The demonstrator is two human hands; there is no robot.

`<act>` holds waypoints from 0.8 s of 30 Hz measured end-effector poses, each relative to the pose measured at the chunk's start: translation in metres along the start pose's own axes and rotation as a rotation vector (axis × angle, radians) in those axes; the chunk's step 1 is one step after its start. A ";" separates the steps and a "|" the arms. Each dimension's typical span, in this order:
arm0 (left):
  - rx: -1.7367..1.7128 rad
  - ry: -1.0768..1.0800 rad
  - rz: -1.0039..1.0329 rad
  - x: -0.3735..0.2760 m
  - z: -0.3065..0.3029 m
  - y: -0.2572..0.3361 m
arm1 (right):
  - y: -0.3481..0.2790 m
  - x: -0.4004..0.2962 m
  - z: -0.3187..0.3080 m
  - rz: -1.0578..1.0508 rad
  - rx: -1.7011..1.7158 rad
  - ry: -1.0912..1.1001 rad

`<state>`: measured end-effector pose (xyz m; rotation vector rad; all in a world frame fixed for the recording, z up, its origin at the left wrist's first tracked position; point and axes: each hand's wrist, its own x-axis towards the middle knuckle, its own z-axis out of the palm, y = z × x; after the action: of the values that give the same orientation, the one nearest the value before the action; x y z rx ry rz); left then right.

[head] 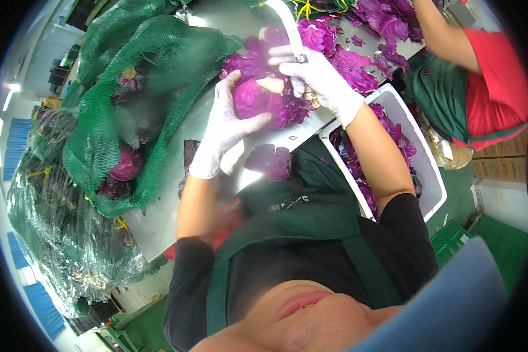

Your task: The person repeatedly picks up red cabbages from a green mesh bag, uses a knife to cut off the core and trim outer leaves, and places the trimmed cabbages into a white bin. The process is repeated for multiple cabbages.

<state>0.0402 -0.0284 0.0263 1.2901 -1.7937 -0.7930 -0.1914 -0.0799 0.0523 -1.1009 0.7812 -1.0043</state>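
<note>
My left hand (229,121), in a thin white glove, grips the near left side of a red cabbage (262,103), thumb along its front. A pale cut patch shows on top of the head. Right beside it, my right hand (319,79), gloved alike, is closed around what looks like a curved knife (290,26). Its bright, blurred blade points up and away from me, and the tan butt of the handle shows below the fist. One loose purple leaf (270,162) lies at the near edge of the metal table (202,103).
Left on the table, a green mesh sack (88,145) holds more red cabbages (125,163). Film-wrapped sacks (70,229) stand beyond it. Loose leaves (352,68) litter the far right. Under my right arm is a white bin (427,176) of leaves. A co-worker in red (497,88) stands right.
</note>
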 end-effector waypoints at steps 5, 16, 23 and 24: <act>0.291 -0.132 0.026 -0.016 0.005 0.043 | 0.017 -0.039 -0.015 0.032 -0.671 0.090; 0.229 0.131 0.159 -0.037 0.036 0.025 | 0.071 -0.099 0.007 -0.452 -1.086 0.257; 0.065 0.149 0.088 -0.029 0.033 0.008 | 0.060 -0.096 0.026 -0.314 -1.073 0.209; 0.085 0.151 0.091 -0.028 0.034 0.009 | 0.062 -0.096 0.027 -0.351 -1.100 0.228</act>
<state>0.0120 0.0025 0.0100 1.2778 -1.7669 -0.5604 -0.1863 0.0261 0.0031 -2.1387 1.4322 -0.9927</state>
